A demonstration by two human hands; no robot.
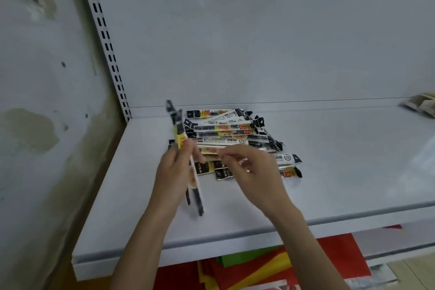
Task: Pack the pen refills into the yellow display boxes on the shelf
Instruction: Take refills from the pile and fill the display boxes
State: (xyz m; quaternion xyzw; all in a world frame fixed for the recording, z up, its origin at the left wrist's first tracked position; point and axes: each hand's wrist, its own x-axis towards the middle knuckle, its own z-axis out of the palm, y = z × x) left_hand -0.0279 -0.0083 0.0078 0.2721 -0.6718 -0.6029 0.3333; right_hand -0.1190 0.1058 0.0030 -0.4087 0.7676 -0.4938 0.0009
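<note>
- Left hand (pixel 174 169), forearm raised from below, grips a few packaged refills (pixel 180 129) that stand nearly upright through its fist.
- Right hand (pixel 251 169) reaches leftward with its fingers curled; blur hides whether it pinches anything.
- The refill pile (pixel 231 129) lies just beyond and beneath both hands on the shelf (pixel 329 160).

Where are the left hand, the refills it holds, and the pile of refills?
left hand (pixel 173 169): head view, middle of the hand.
held refills (pixel 180 138): head view, yellow part above the fingers.
pile (pixel 226 128): head view, a top pack.
</note>
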